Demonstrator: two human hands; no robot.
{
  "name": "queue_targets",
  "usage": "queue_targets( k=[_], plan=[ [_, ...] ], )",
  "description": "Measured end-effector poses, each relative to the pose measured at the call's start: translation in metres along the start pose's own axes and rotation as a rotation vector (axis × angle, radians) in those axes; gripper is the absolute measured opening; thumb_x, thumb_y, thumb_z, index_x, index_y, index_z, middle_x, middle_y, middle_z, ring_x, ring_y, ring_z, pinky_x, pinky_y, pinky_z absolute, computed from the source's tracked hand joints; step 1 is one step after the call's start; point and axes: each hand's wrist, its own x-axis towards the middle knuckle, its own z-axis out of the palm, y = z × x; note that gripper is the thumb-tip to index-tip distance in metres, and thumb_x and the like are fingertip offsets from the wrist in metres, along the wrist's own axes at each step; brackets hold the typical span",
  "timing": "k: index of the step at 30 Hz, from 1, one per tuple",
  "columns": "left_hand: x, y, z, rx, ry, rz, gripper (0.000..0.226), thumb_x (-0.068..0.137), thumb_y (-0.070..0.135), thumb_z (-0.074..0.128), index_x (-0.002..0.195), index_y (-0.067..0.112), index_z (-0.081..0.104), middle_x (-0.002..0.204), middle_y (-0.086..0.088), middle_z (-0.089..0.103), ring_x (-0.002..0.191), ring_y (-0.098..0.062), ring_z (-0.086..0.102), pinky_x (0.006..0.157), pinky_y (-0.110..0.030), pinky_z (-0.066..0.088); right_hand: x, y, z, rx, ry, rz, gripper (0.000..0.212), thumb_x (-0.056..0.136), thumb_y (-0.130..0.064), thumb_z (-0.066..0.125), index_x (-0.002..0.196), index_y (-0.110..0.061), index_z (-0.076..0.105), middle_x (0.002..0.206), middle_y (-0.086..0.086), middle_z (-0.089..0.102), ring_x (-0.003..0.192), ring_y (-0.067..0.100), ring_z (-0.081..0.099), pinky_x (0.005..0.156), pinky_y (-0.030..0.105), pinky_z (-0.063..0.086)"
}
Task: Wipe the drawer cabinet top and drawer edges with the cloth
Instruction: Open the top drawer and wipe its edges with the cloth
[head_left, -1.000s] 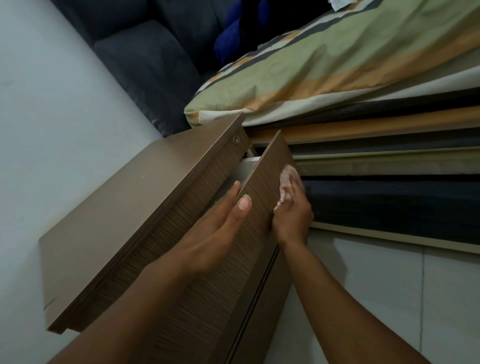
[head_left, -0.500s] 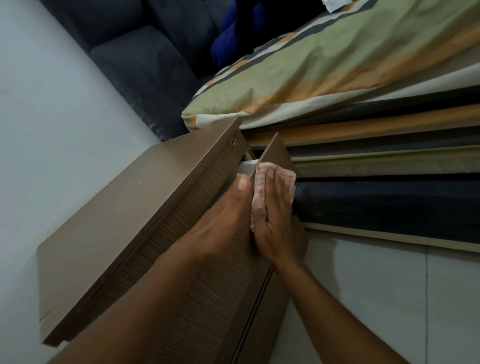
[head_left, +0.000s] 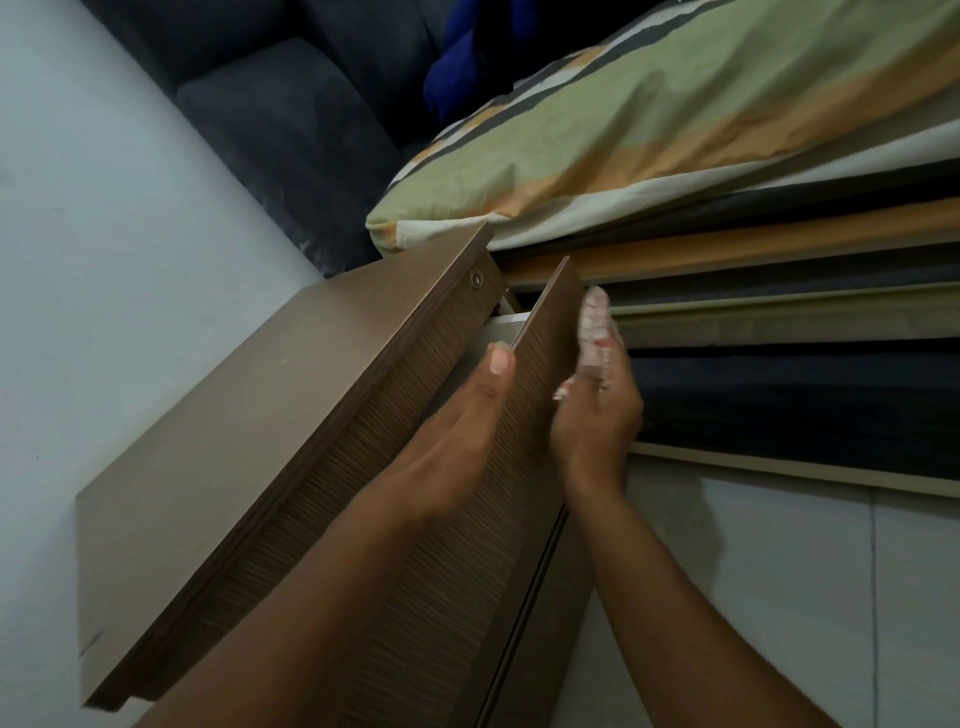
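Evidently the right hand has slid off the top edge of the open drawer front to its outer side, fingers clamped on the cloth, which half a second ago lay flat on that edge. Left hand, fingers together, braces the drawer front. Judgement: top edge wiped; side edge in progress.
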Motion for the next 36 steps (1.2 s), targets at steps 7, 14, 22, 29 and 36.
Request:
queue_targets(
  k=[7,14,22,29,36],
  plan=[
    [0.001,0.014,0.001,-0.155,-0.022,-0.073,0.144,0.031,0.108,0.046,0.154,0.035,0.030,0.162,0.008,0.030,0.148,-0.010,0.028,0.124,-0.044,0.019,0.047,0.009,0.013,-0.175,-0.293,-0.297,0.051,0.106,-0.031,0.030,0.156,-0.031,0.025,0.165,-0.007,0.021,0.152,0.010,0.016,0.125,0.045,0.019],
    [-0.030,0.032,0.000,0.062,-0.088,-0.012,0.106,0.066,0.101,0.016,0.156,0.045,0.011,0.167,0.015,0.012,0.154,-0.010,0.010,0.125,-0.051,0.008,0.049,-0.004,-0.009,0.036,-0.022,0.263,0.035,0.105,-0.022,0.042,0.136,-0.028,0.057,0.129,-0.006,0.059,0.110,0.007,0.058,0.091,0.028,0.052],
    [-0.039,0.046,0.001,-0.040,-0.135,-0.016,0.061,0.078,0.088,0.020,0.128,0.063,0.043,0.159,0.012,0.033,0.144,-0.010,0.031,0.123,-0.050,0.019,0.033,0.002,0.004,-0.174,-0.215,-0.169,0.045,0.106,-0.032,0.036,0.151,-0.035,0.036,0.155,0.001,0.040,0.138,0.017,0.042,0.113,0.046,0.040],
    [-0.037,0.044,-0.003,-0.089,-0.018,-0.060,0.099,0.070,0.096,0.020,0.148,0.038,0.037,0.155,0.006,0.041,0.131,-0.008,0.041,0.119,-0.051,0.027,0.055,-0.003,-0.015,0.125,-0.043,0.645,0.069,0.085,-0.073,0.052,0.125,-0.018,0.063,0.119,0.012,0.068,0.108,0.027,0.065,0.099,0.046,0.052],
    [-0.077,0.028,-0.021,-0.225,0.108,-0.152,0.084,0.089,0.076,0.004,0.159,0.032,0.018,0.165,0.003,0.027,0.149,-0.016,0.027,0.119,-0.046,0.012,-0.088,-0.038,-0.038,-0.160,-0.082,-0.240,0.041,0.105,-0.023,0.038,0.145,-0.025,0.046,0.141,-0.004,0.056,0.116,-0.006,0.053,0.092,0.025,0.050]
  ],
)
